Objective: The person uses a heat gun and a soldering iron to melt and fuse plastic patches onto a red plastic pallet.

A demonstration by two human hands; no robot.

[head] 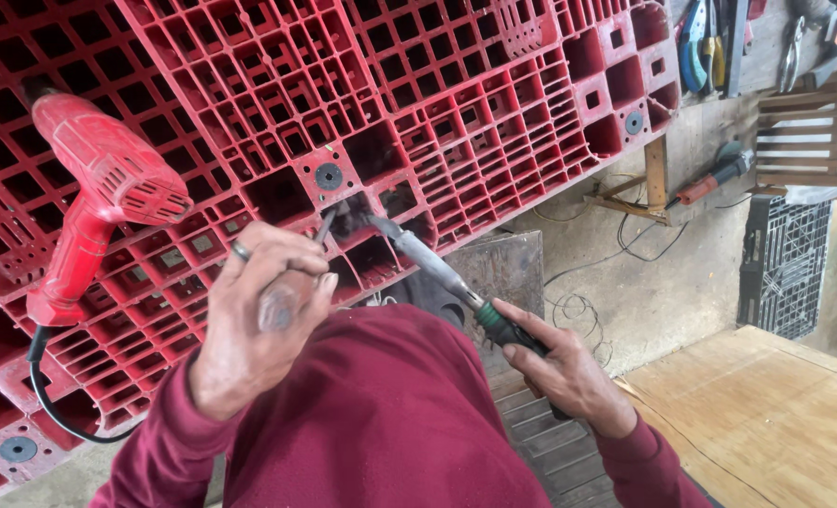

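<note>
Red plastic pallet (418,103) upright, left hand (254,310) gripping rod (327,224), right hand (560,367) gripping soldering iron (433,268)

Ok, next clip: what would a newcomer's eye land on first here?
The big red plastic pallet fills most of the view, propped on edge. At its centre the left hand holds a short dark tool and the right hand a long soldering-type iron; both tips meet at one blackened cell. A red heat gun hangs on the grid at left.

Matt red plastic pallet (418,103); iron's (437,268) shaft looks dull metal.
</note>
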